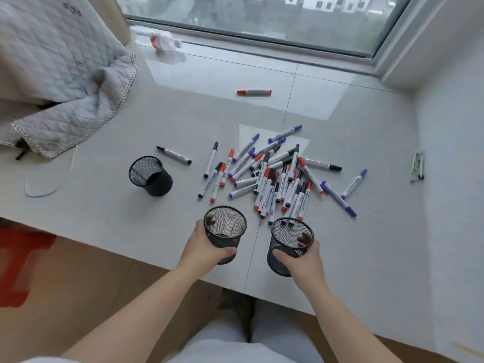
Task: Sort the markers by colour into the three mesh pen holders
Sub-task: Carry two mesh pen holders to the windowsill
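Observation:
A heap of white markers (275,176) with black, red and blue caps lies in the middle of the pale windowsill surface. Three black mesh pen holders are in view. My left hand (207,247) grips the middle holder (225,226), which looks empty. My right hand (301,258) grips the right holder (290,239), where two black marker caps (286,223) show at the far rim. The third holder (149,175) stands alone to the left, empty. A lone black-capped marker (174,155) lies near it. A thick red marker (254,92) lies farther back.
A quilted grey blanket (65,74) drapes over the left side. A white and red object (165,41) sits by the window frame. Small green and dark items (418,166) lie at the right. The surface's front edge (157,258) runs just behind my wrists.

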A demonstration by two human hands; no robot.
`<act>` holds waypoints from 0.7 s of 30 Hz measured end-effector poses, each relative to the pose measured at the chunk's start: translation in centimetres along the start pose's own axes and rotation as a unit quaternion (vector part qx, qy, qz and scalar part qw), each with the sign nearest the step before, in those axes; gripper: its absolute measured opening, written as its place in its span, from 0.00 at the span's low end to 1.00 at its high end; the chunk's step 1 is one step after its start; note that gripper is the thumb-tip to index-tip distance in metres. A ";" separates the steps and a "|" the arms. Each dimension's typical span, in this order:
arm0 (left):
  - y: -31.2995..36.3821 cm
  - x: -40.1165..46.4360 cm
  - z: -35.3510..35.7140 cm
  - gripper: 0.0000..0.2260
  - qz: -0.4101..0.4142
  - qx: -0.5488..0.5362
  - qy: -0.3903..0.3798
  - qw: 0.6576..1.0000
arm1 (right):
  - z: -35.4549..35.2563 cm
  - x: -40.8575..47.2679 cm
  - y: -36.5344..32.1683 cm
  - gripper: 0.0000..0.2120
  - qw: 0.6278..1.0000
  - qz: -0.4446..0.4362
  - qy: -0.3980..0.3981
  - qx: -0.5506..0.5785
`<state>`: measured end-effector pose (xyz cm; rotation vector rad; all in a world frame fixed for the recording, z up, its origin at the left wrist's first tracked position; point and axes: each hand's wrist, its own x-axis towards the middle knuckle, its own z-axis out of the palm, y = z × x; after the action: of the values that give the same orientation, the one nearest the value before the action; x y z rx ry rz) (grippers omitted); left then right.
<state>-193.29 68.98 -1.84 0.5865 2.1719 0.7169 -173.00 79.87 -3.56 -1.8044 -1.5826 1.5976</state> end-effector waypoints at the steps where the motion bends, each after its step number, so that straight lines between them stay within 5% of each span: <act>1: -0.1 0.2 0.0 0.38 -0.001 -0.001 0.001 1.000 | 0.3 0.2 -0.1 0.33 1.000 -0.004 0.003 -0.008; 9: -0.2 2.8 0.5 0.39 -0.007 -0.044 0.041 0.998 | 2.5 2.3 -0.3 0.37 0.998 -0.038 -0.022 -0.051; 21: -1.5 7.3 -0.6 0.39 0.040 -0.001 -0.009 0.999 | 6.8 2.3 0.4 0.38 0.995 -0.008 0.098 0.025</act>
<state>-198.49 72.10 -6.29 0.6795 2.1412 0.7540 -178.83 78.63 -7.63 -1.8552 -1.4518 1.3915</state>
